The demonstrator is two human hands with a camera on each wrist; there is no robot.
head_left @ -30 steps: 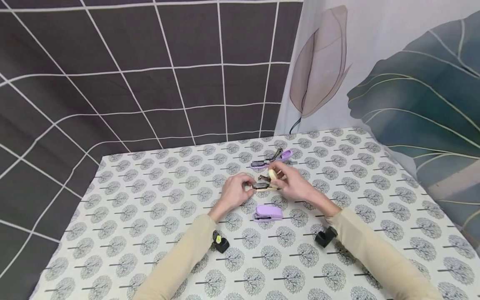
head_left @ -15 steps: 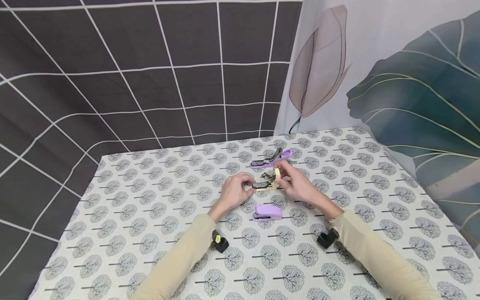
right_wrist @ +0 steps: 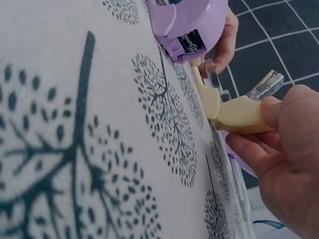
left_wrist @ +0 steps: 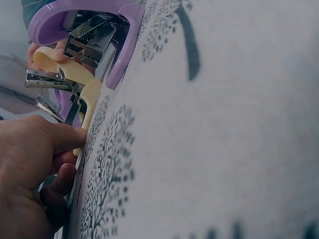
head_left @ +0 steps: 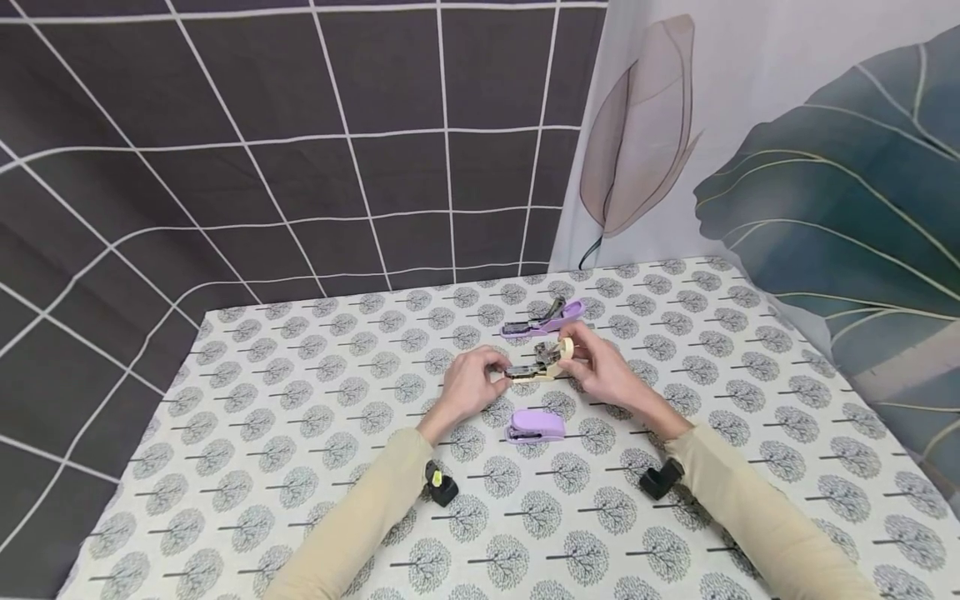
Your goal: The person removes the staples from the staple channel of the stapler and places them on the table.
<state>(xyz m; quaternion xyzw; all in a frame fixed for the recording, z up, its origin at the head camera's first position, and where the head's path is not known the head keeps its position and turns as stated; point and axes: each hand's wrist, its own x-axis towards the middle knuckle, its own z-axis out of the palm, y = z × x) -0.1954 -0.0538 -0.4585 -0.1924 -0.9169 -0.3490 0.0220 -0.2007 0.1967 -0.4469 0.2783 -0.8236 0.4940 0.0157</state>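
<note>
A pale yellow stapler (head_left: pixel 557 369) lies on the cloth with its top lifted open, metal parts showing. My left hand (head_left: pixel 471 385) pinches the left end of its base between thumb and fingers, as the left wrist view also shows at the yellow base (left_wrist: pixel 88 102). My right hand (head_left: pixel 603 368) grips the raised yellow cover (right_wrist: pixel 244 114), thumb on one side and fingers on the other. The cover stands tilted back to the right, with a metal piece (left_wrist: pixel 42 79) sticking out of it.
Nearer the person sits a purple stapler (head_left: pixel 538 425), folded closed. Just beyond the hands lies another purple stapler (head_left: pixel 573 311), spread open. A tree-print cloth (head_left: pixel 300 433) covers the table, and a dark grid curtain (head_left: pixel 390 183) hangs behind.
My right hand has moved slightly right, swinging the yellow cover farther back from the base. The left hand keeps its place, and both purple staplers lie as before.
</note>
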